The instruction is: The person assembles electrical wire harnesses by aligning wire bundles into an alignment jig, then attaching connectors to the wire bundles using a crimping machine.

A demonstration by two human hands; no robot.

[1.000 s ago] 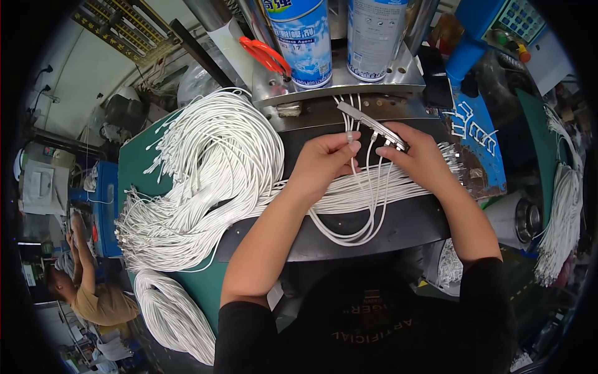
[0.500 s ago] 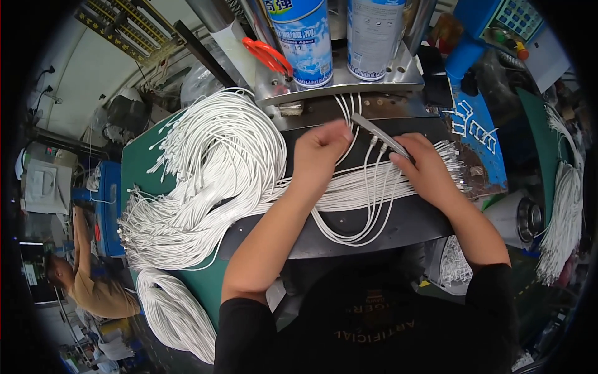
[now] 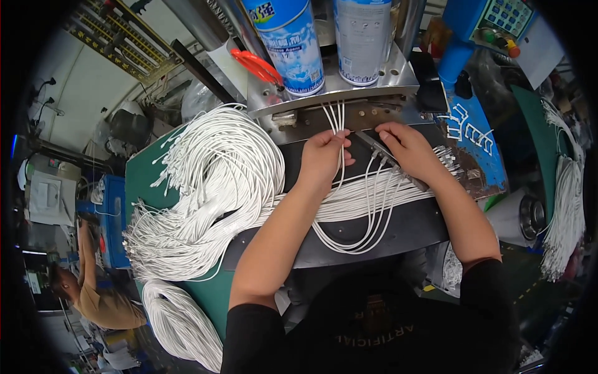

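Note:
My left hand (image 3: 324, 156) is closed, its thumb and fingers pinching several white cables (image 3: 336, 115) that come down from under the steel block. Beside it lies a narrow grey metal bar (image 3: 372, 143), slanting down to the right over the row of cables. Looped white cables (image 3: 367, 240) run to this bar, and their ends sit along it. Above the bar's right part is my right hand (image 3: 411, 153), fingers bent, thumb and forefinger slightly apart, with nothing visible between them. The bar's lower end shows beneath the palm.
A steel block (image 3: 386, 81) carries two blue-and-white spray cans (image 3: 293, 56) and red-handled pliers or cutters (image 3: 256, 65). Large bundles of white cables (image 3: 224, 162) cover the green mat at left. White connector pieces (image 3: 473, 134) lie on a blue surface at right. A co-worker (image 3: 103, 299) sits far left.
My right hand has come off the metal bar, which now rests lower on the cables. My left hand has moved onto the cables under the block and closed on them. The view has shifted slightly.

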